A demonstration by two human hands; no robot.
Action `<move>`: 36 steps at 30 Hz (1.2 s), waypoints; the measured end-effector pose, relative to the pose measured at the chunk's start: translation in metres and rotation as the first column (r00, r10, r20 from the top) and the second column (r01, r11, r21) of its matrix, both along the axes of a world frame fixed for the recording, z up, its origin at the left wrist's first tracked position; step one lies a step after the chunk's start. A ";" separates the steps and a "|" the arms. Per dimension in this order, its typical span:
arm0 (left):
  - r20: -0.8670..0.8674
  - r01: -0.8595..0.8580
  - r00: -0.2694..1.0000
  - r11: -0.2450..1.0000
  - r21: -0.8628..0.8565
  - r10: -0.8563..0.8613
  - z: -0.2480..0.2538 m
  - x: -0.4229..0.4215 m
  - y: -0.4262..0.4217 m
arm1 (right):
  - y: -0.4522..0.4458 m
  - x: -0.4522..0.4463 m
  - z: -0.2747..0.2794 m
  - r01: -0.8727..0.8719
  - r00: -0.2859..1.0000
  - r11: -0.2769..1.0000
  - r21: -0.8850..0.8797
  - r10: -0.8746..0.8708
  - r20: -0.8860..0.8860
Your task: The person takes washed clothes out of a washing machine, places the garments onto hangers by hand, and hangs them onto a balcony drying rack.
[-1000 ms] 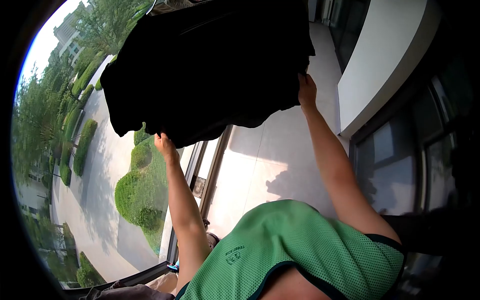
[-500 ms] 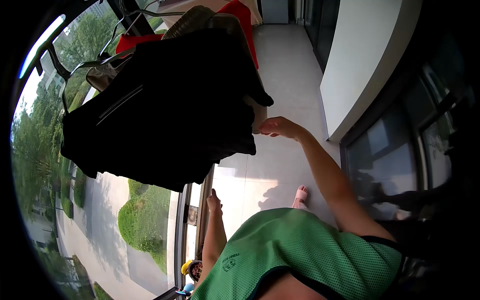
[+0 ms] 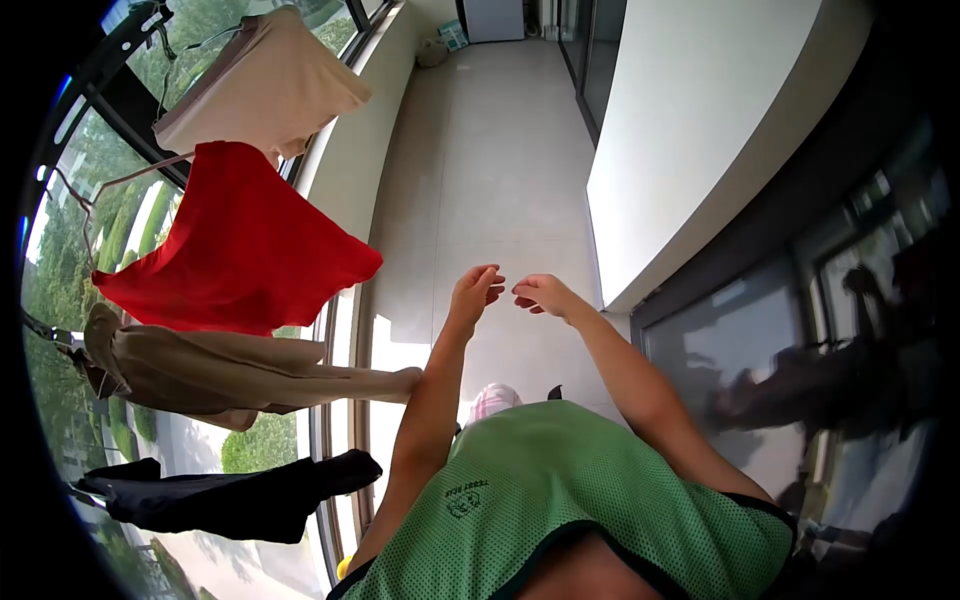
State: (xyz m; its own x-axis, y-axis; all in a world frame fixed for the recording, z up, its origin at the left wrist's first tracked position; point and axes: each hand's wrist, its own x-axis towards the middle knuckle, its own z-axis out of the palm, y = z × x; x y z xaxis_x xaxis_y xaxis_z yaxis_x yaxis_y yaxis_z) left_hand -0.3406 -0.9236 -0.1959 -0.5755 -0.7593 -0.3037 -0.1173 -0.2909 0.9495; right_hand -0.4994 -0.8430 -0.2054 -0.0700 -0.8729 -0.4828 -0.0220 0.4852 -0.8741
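My left hand (image 3: 477, 296) is raised in front of me over the tiled floor, fingers loosely bent, with nothing in it. Close by on its right, my right hand (image 3: 545, 296) is also empty, its fingers relaxed and slightly curled. A small gap separates the two. To the left hang several garments: a black garment (image 3: 240, 498) lowest in view, then a brown long-sleeved garment (image 3: 225, 370), whose sleeve end comes close to my left forearm. Beyond it are a red garment (image 3: 235, 245) and a beige garment (image 3: 270, 85) on hangers.
Large windows with a sill (image 3: 345, 150) run along the left, behind the clothes. A white wall (image 3: 690, 150) juts in at the right, with a dark glass door (image 3: 730, 360) nearer me. Grey floor (image 3: 490, 170) leads to a pale cabinet (image 3: 493, 18) at the far end.
The black garment that filled the view now hangs at lower left, with brown, red and beige garments visible separately. My left hand has come up beside my right, and the view has moved along the corridor.
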 end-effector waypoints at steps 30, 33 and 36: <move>0.238 -0.049 0.970 0.998 0.041 0.038 -0.050 -0.431 -0.600 | -0.570 -0.490 -0.040 0.308 0.919 0.951 0.032 -0.306 0.247; 0.199 -0.235 0.957 0.966 0.109 0.211 -0.059 -0.441 -0.663 | -0.641 -0.521 -0.024 0.249 0.951 0.968 -0.020 -0.241 0.196; 0.187 -0.334 0.934 0.930 0.150 0.305 -0.058 -0.470 -0.722 | -0.715 -0.551 -0.036 0.165 0.974 0.986 -0.038 -0.157 0.161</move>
State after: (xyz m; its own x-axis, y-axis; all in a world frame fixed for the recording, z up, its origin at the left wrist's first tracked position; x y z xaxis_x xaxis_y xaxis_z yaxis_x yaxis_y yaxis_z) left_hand -0.8109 -1.6460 -0.2537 -0.2446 -0.8206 -0.5165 -0.1339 -0.4990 0.8562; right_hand -1.0507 -1.5580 -0.2416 -0.1381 -0.8803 -0.4539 0.1922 0.4257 -0.8842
